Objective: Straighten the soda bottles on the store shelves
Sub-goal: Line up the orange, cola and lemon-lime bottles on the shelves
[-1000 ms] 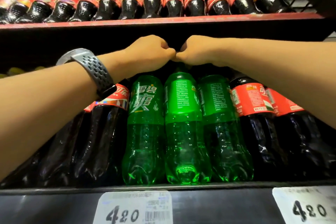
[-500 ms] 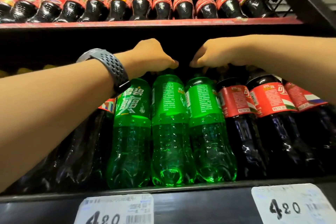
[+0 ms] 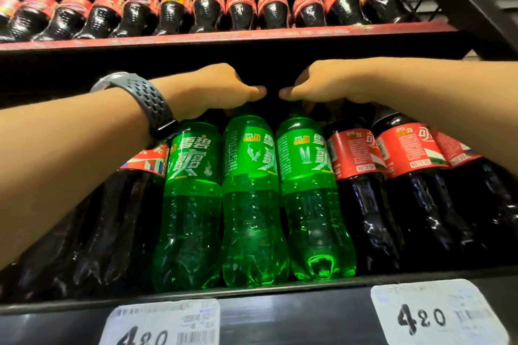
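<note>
Bottles: green bottles (image 3: 252, 199) stood between cola bottles (image 3: 361, 204).
Hands: left hand (image 3: 213, 89), right hand (image 3: 325, 84) curled round green necks.
Risk: tugging could topple cola bottles at 3 o'clock.

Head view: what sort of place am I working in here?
Most likely a shop's drinks aisle: a row of identical cola bottles on the upper shelf, green soda bottles beside more cola below, and paper price tags on the lower shelf's front edge.
</note>
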{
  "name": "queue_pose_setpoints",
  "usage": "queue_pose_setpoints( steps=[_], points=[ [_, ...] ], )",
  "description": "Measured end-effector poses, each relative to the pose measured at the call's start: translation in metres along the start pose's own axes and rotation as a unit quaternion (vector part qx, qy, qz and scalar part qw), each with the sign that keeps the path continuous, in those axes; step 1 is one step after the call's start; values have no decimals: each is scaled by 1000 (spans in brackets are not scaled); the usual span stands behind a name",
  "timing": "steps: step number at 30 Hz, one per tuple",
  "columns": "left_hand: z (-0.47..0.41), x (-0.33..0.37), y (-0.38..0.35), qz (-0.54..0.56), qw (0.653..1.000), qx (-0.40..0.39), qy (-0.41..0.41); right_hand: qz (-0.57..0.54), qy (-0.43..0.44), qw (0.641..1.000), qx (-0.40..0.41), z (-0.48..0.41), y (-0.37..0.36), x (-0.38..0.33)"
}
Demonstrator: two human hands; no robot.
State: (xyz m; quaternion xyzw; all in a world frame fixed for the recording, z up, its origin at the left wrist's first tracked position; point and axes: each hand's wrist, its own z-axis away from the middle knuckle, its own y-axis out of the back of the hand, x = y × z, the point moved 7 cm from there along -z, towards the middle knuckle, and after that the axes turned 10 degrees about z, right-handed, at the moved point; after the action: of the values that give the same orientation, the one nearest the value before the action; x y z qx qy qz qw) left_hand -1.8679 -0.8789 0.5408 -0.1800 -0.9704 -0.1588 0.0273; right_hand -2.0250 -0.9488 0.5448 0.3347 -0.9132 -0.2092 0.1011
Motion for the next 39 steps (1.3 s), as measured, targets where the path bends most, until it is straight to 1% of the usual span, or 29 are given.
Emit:
queue_pose_setpoints(
  steps=[1,3,8,12,14,19,23,26,31,39],
  points=[
    [0,-1,1,-2,1000,3,-1,-24,8,1000,-14,1,0,1],
    [1,0,0,-2,1000,9,-5,-38,19,999,-20,2,0,2],
    [1,4,-1,21,1000,-1,6,-2,8,1000,25,-3,-2,0],
    [1,5,0,29,999,-12,-6,0,-6,999,35,-5,-3,0],
    [1,4,0,20,1000,-15,-4,2,-5,999,33,-4,-2,1],
    [1,-2,1,23,999,-5,22,-35,11,999,-5,0,-3,6],
    [-1,-3,1,50,998,10,19,-27,0,999,23,0,-3,6],
    [-2,-3,1,49,999,5,23,-42,-7,998,37,0,-4,8],
    [-2,-3,1,59,998,-1,4,-74,-8,997,31,1,-5,10],
    [1,-10,3,48,999,-1,5,-51,-7,998,29,0,-4,7]
  ],
)
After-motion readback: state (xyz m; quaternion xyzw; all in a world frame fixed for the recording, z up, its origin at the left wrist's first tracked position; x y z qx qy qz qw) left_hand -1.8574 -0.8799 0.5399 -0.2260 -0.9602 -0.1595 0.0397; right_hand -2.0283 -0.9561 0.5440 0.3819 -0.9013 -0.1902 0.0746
